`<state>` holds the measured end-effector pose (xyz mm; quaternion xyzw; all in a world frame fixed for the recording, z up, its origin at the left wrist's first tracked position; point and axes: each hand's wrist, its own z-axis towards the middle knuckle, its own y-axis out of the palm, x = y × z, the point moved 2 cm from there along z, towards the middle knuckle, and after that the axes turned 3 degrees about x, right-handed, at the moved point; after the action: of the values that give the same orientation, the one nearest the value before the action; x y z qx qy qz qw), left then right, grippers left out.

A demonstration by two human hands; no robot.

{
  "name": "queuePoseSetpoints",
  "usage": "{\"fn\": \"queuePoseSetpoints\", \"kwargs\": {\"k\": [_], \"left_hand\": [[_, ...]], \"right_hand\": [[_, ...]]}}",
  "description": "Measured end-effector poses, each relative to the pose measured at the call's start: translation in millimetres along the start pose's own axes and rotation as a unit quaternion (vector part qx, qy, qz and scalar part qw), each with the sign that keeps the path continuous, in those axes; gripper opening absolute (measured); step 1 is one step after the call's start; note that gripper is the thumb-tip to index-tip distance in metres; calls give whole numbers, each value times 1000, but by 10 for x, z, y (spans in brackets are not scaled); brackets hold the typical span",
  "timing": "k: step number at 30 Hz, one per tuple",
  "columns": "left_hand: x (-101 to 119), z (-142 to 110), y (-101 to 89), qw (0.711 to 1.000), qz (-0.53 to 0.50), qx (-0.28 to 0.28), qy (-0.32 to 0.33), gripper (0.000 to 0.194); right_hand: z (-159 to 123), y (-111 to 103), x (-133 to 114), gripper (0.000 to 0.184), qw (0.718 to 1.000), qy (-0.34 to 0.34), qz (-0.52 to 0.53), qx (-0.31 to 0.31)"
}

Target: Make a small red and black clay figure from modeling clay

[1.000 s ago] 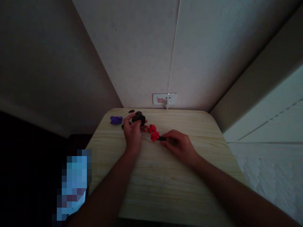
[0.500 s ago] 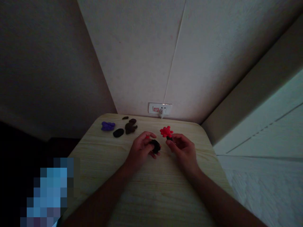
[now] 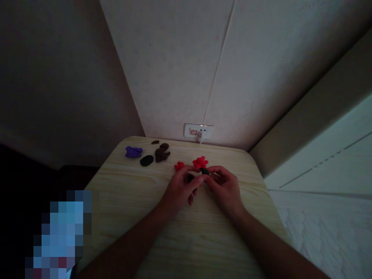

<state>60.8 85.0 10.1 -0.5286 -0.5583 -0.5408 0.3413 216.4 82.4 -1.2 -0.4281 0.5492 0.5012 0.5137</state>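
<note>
Over the middle of the table, my two hands meet with their fingertips together. My right hand (image 3: pixel 225 184) is closed in a pinch on a black clay piece (image 3: pixel 205 171), and a knobby red clay shape (image 3: pixel 200 162) sits on its far side. My left hand (image 3: pixel 181 188) is closed too, its thumb and index finger at the same black piece. A dark lump of clay (image 3: pixel 190 177) shows partly inside the left hand, mostly hidden by the fingers. Just beyond the left knuckles lies a smaller red clay piece (image 3: pixel 179 166).
On the pale wooden table (image 3: pixel 139 197), a purple clay lump (image 3: pixel 133 152), a flat black oval (image 3: pixel 147 160) and several brown pieces (image 3: pixel 161 154) lie at the back left. Behind stands a wall with a socket (image 3: pixel 199 131) and a plug in it.
My hands have come together; the right one brought the red shape and its black piece left to the left fingertips. The smaller red piece is now more visible beyond the left hand.
</note>
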Motion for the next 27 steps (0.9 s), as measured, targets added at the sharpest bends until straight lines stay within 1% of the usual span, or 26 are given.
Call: {"fn": "queuePoseSetpoints", "kwargs": {"k": [2,4,8,11,13,15,17,19,22,24,27], "left_hand": [[15,1,1,1000,14,3,26,38],[25,1,-4,999,10,13,43,29],[27,6,-19,998,-13,36,57,23],[36,12,-41,996,-34,43,65,21],[73,18,-81,994,-46,55,84,20],[140,30,-146,989,-56,79,114,19],[222,52,-227,980,-57,115,154,20],[293,85,-303,967,-52,154,194,18],[325,140,-378,954,-20,190,231,17],[299,169,-404,950,13,206,236,18],[244,195,-416,947,65,217,227,19]], "right_hand": [[-20,18,-16,38,1000,1,-3,-7],[-41,38,-40,39,1000,1,-8,-9],[-88,68,-86,41,1000,1,-19,-17],[-121,76,-102,39,999,-3,-24,-47],[-127,71,-99,35,997,-7,-28,-66],[-110,62,-86,29,996,-25,-52,-68],[-78,61,-73,24,988,-74,-118,-60],[-50,94,-65,21,964,-143,-208,-81],[-49,197,-54,26,908,-217,-321,-162],[-67,267,-44,34,868,-234,-391,-197],[-89,348,-25,40,817,-244,-480,-207]]}}
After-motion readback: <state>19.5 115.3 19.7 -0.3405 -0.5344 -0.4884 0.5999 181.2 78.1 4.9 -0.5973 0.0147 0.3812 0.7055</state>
